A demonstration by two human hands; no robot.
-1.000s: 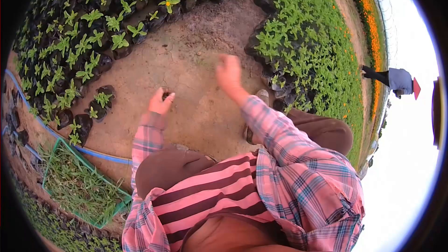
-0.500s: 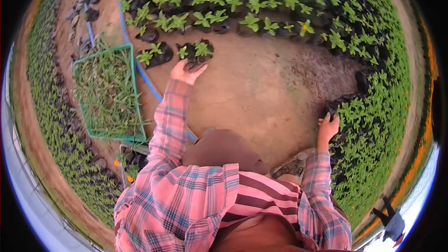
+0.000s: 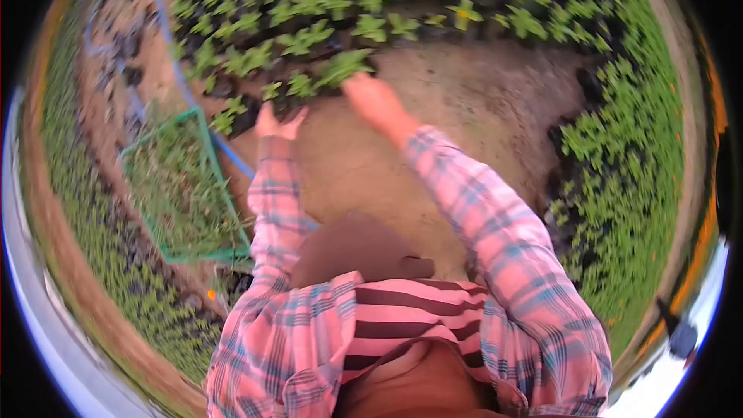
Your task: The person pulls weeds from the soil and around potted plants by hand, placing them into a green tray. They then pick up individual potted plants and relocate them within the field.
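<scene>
My left hand (image 3: 279, 121) is low against the dark bags of small green seedlings (image 3: 299, 85), thumb and fingers apart around the near side of one. My right hand (image 3: 367, 94) reaches across to the front row, its fingertips at a leafy seedling (image 3: 340, 68); the fingers are smeared by motion, and whether they grip it cannot be made out. A seedling in a black bag (image 3: 229, 114) sits left of my left hand. Bare brown soil (image 3: 348, 159) lies below both hands.
A green crate (image 3: 147, 220) of cut grass stands at the left, with a blue hose (image 3: 233, 156) beside it. Dense seedlings (image 3: 619, 155) line the right side. My knee (image 3: 352, 251) is below the hands. A person (image 3: 683, 339) is at the far right edge.
My right hand has moved from the right-hand plants up and left to the front row. My left hand has shifted slightly left, and the seedlings by it now stand close to the row. The view has turned.
</scene>
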